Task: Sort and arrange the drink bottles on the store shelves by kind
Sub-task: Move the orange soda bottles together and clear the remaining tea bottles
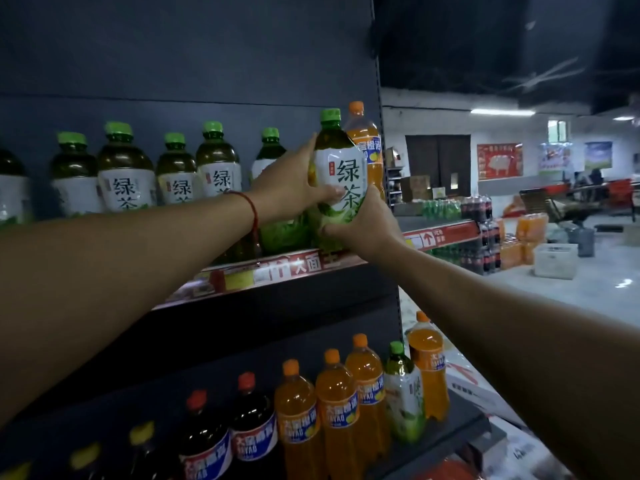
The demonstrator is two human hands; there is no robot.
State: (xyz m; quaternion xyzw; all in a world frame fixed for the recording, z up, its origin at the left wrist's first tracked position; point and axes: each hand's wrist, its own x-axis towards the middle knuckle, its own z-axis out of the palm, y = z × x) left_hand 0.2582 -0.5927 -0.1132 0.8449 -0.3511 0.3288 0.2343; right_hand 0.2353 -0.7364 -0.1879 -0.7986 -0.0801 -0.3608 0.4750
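Note:
Both hands hold one green tea bottle (341, 169) with a green cap and white label, at the right end of the upper shelf (311, 263). My left hand (291, 188) grips its left side; my right hand (363, 225) cups its lower part. Several more green tea bottles (126, 174) stand in a row to the left. An orange soda bottle (367, 143) stands right behind the held bottle. On the lower shelf (446, 434) stand dark cola bottles (251, 424), orange soda bottles (337, 407) and one green tea bottle (403, 396) among them.
The dark shelf back panel (207, 64) ends just right of the orange bottle. Beyond it, the store floor holds stacked packs of drinks (481, 233), a white crate (556, 259) and a grey bin (583, 239). White cartons (478, 389) lie by the lower shelf's right end.

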